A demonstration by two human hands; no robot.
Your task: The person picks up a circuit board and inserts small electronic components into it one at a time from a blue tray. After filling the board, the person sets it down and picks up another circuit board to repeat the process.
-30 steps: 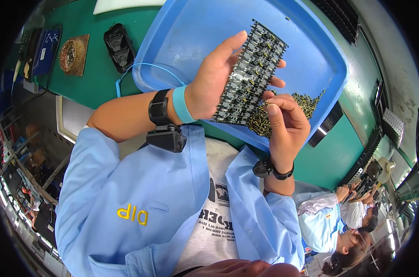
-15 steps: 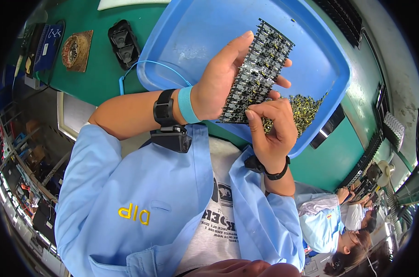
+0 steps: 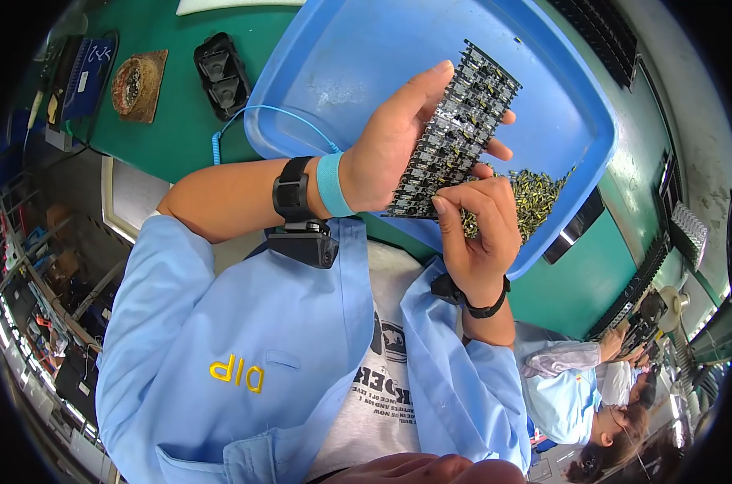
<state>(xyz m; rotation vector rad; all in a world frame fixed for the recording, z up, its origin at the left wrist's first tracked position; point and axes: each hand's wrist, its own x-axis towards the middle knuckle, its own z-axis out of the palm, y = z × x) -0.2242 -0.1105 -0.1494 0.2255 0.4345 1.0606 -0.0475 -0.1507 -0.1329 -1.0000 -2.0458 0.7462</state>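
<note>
My left hand (image 3: 378, 153) grips a long black circuit board panel (image 3: 456, 129), thumb along its left edge and fingers showing behind its right edge. The panel is tilted, its face covered in rows of small parts, some yellow. My right hand (image 3: 488, 226) is pinched closed at the panel's lower right edge, thumb and forefinger together; whatever is between them is too small to make out. Below the panel, a large blue tray (image 3: 334, 89) holds a heap of small yellow-and-black components (image 3: 535, 198), partly hidden by my right hand.
A light-blue coiled cord (image 3: 216, 148) runs to the band on my left wrist. On the green table (image 3: 168, 97) lie a black moulded case (image 3: 222, 77) and a round tin on a brown square (image 3: 139, 86). Other people in light-blue (image 3: 563, 399) work at the right.
The panel and both hands have shifted slightly right and down in the picture, as has the scene around them. The left hand's grip and the right hand's pinch look the same.
</note>
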